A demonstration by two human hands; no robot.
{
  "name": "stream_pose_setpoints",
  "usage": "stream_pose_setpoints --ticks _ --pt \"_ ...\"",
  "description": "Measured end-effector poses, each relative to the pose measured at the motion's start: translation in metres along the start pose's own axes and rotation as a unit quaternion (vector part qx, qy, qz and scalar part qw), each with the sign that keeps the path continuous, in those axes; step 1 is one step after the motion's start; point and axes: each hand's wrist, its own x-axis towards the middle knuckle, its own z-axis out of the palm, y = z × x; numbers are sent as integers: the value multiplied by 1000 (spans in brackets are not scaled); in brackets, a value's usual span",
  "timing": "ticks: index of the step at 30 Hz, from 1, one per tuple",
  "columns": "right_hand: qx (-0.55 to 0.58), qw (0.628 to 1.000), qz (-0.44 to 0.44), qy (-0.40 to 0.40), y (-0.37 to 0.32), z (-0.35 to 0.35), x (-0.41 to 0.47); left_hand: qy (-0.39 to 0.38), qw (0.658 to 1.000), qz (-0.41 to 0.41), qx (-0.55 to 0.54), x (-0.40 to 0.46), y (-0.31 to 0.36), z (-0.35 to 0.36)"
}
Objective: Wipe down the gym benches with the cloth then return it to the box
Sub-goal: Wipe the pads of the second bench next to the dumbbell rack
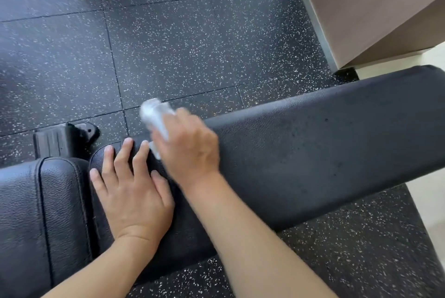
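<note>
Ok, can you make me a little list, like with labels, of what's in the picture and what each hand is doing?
place: gym floor of dark speckled rubber tiles
bench: long black pad, with a second black pad next to its left end
left hand: flat on the long pad, fingers spread
right hand: holds a white cloth at the pad's far edge, blurred
cloth grip: fingers curled round it
also there: black bench foot, brown wall
box: not in view

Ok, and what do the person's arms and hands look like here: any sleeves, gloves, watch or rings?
Both forearms are bare as far as the frame shows: no sleeves in view. The left hand and right hand wear no gloves. No watch, wristband or rings show. The left fingers have short, unpainted nails. The right hand is motion-blurred.
</note>
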Motion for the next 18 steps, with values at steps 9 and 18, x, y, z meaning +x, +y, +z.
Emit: stream_pose_setpoints --ticks 9,18 --pt "-6 998 -63 -16 73 -24 9 9 1000 3 13 -1 -1 1" --pt "-74 991 109 34 146 -47 34 4 1000 4 18 -1 1 0"
